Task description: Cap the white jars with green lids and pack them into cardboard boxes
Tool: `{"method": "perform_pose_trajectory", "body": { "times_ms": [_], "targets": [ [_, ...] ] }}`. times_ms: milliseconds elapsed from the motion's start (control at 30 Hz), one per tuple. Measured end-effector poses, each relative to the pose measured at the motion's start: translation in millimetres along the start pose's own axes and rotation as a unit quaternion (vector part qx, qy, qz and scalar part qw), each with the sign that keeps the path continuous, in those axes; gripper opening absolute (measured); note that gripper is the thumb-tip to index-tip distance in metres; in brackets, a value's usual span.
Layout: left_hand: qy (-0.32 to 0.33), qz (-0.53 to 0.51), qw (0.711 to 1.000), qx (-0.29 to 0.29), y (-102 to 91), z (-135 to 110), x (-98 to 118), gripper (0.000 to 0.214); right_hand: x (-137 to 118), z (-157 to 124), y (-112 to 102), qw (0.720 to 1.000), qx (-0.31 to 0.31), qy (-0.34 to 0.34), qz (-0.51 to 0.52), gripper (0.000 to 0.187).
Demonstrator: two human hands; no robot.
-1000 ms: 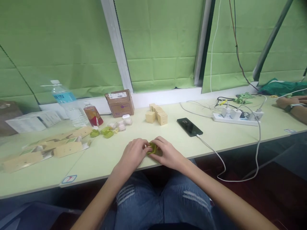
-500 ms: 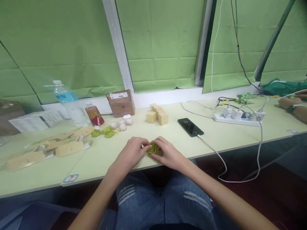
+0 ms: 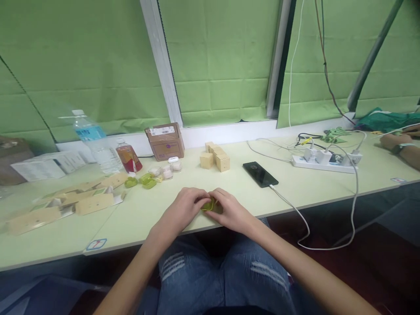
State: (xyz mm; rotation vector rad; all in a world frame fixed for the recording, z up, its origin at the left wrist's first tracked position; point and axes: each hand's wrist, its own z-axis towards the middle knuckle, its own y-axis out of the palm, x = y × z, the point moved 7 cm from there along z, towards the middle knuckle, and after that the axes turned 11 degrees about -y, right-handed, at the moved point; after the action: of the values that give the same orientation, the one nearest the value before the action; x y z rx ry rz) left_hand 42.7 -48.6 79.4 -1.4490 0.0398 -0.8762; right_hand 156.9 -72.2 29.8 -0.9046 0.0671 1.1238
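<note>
Close to the table's front edge, my left hand (image 3: 187, 206) and my right hand (image 3: 229, 209) meet around a small yellow-green case (image 3: 208, 204). Both hands are closed on it, the left with thumb and fingertips on its left side, the right with fingers around its right side. My fingers cover much of the case, so its full shape is hidden. Similar yellow-green cases (image 3: 148, 182) lie farther back to the left, beside several small pale pink wrapped pieces (image 3: 167, 173) and a white earbud case (image 3: 173, 160).
Small cream boxes (image 3: 223, 163) stand ahead. A phone (image 3: 260, 174) on a white cable and a power strip (image 3: 323, 163) lie right. Flattened cartons (image 3: 95, 204), a water bottle (image 3: 93, 140), a red drink bottle (image 3: 129, 156) and a brown box (image 3: 165, 142) are left. Another person's arm (image 3: 405, 148) rests far right.
My left hand has shifted slightly right, and its fingers now cover more of the yellow-green case. My right hand stays nearly in place.
</note>
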Motion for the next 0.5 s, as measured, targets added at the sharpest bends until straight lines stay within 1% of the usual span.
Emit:
{"method": "perform_pose_trajectory", "body": {
  "times_ms": [100, 267, 433, 500],
  "targets": [
    [-0.007, -0.002, 1.0, -0.014, 1.6, 1.1, -2.1, 0.015, 0.1, 0.5, -1.0, 1.0, 0.004, 0.003, 0.004, 0.017],
    [-0.001, 0.027, 0.999, -0.028, 5.6, 0.9, -2.7, 0.02, 0.5, 0.7, -0.6, 1.0, 0.002, 0.004, 0.007, 0.018],
    [-0.001, 0.078, 0.997, -0.02, 10.0, -1.8, -7.7, 0.02, 0.5, 0.4, 0.1, 1.0, 0.004, 0.001, 0.012, 0.022],
    [0.006, 0.091, 0.996, -0.025, 11.5, -2.7, -7.8, 0.022, -0.2, 0.3, 0.1, 1.0, 0.002, -0.001, 0.012, 0.022]
  ]
}}
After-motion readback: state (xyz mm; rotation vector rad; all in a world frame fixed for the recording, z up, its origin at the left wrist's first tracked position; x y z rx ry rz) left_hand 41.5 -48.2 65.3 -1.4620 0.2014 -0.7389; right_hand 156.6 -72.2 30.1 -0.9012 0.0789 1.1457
